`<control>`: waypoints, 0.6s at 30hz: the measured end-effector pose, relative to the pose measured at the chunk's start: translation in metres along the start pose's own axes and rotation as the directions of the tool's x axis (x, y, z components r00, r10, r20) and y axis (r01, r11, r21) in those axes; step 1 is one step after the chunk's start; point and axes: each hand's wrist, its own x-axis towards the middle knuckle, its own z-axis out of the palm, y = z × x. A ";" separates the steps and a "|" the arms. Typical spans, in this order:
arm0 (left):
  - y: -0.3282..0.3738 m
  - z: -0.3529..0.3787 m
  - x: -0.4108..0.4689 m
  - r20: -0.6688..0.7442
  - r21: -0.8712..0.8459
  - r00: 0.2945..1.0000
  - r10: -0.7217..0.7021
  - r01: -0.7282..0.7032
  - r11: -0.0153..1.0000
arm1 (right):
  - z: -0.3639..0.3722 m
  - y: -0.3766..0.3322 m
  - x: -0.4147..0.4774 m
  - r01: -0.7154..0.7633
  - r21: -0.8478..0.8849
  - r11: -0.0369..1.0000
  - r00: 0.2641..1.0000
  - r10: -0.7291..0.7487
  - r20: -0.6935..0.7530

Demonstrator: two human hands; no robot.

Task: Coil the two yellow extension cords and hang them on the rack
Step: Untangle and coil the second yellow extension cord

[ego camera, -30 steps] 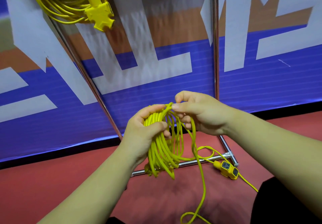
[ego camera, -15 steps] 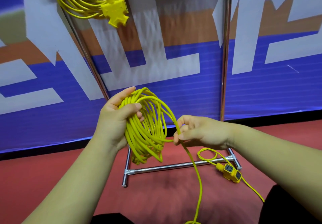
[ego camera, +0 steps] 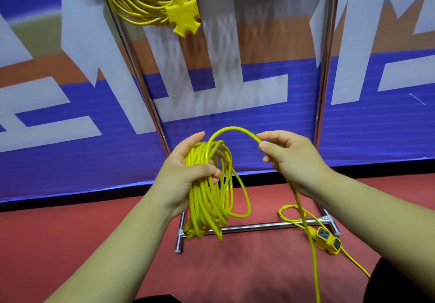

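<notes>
Right hand (ego camera: pixel 290 161) now sits level with the coil top, raised from beside it, carrying a fresh arch of cord. Its thumb and forefinger pinch the loose run of the second cord (ego camera: pixel 200 208), which trails right to the socket block (ego camera: pixel 327 240) on the red floor (ego camera: pixel 235 269). Left hand (ego camera: pixel 184 180) clasps the gathered loops. Farther back, the rack (ego camera: pixel 259 226) carries the first cord (ego camera: pixel 131 1), hung at upper left.

Indoor sports or event hall. Evidence: red floor (ego camera: pixel 235 274), large printed banner (ego camera: pixel 364 137) with white lettering on blue and orange across the far side, chrome rack (ego camera: pixel 259 226) before it.
</notes>
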 end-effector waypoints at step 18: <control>0.003 0.016 -0.007 0.163 0.046 0.987 -0.008 0.000 0.999 | -0.009 0.009 0.001 0.118 -0.134 0.984 0.964 -0.081 0.253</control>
